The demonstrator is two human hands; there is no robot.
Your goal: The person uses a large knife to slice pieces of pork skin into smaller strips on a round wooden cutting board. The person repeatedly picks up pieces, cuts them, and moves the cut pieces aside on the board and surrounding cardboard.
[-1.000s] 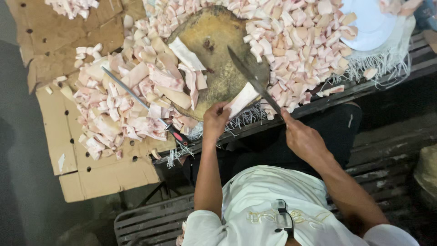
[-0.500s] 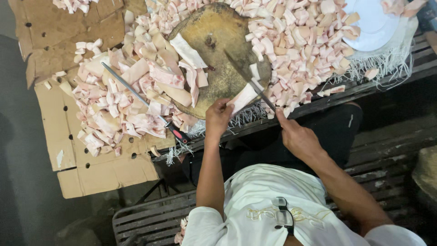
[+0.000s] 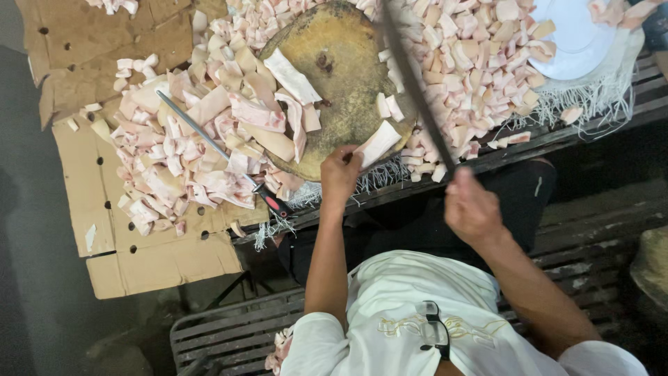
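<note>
A round wooden chopping block (image 3: 341,76) sits on the table with strips of pale pork fat on it. My left hand (image 3: 339,174) grips one white strip (image 3: 378,143) at the block's near edge. My right hand (image 3: 472,207) holds a large cleaver (image 3: 412,76) by its handle, the blade raised edge-on over the block's right side. Two small cut pieces (image 3: 388,106) lie just left of the blade.
Heaps of cut fat pieces (image 3: 480,63) lie right of the block, and larger slabs (image 3: 188,153) lie left on flattened cardboard (image 3: 139,257). A sharpening steel (image 3: 216,150) rests across the left heap. A white cloth (image 3: 577,42) sits at top right. A slatted bench (image 3: 229,334) is below.
The cleaver has swung up from lying low across the block's right edge to a raised, edge-on position. My left hand still holds the strip at the block's near edge.
</note>
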